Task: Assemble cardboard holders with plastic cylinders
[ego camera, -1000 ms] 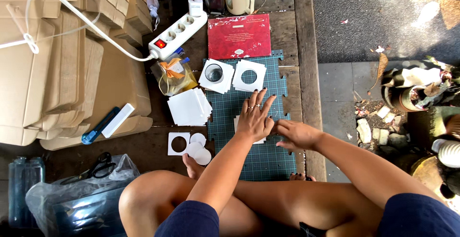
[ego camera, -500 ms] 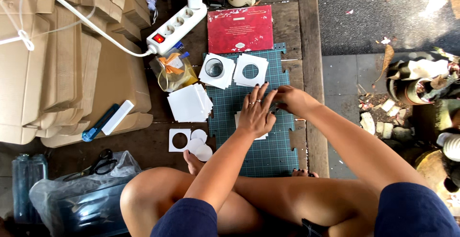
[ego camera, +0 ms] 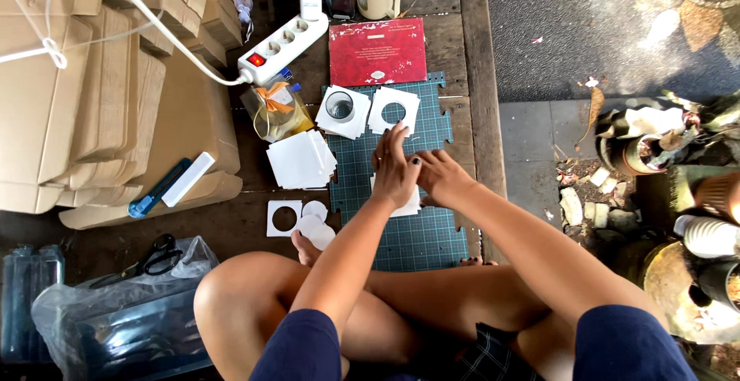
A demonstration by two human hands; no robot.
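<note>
Paper (ego camera: 408,204) lies mostly hidden under our flat left hand (ego camera: 395,171) and right hand (ego camera: 441,178), neither visibly gripping; white squares (ego camera: 302,159) at nine o'clock.

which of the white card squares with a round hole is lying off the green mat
The single square left of the mat, on the wooden floor beside loose white discs. The other two holed squares lie on the mat's far end.

Soft even daylight, sharp focus
</note>
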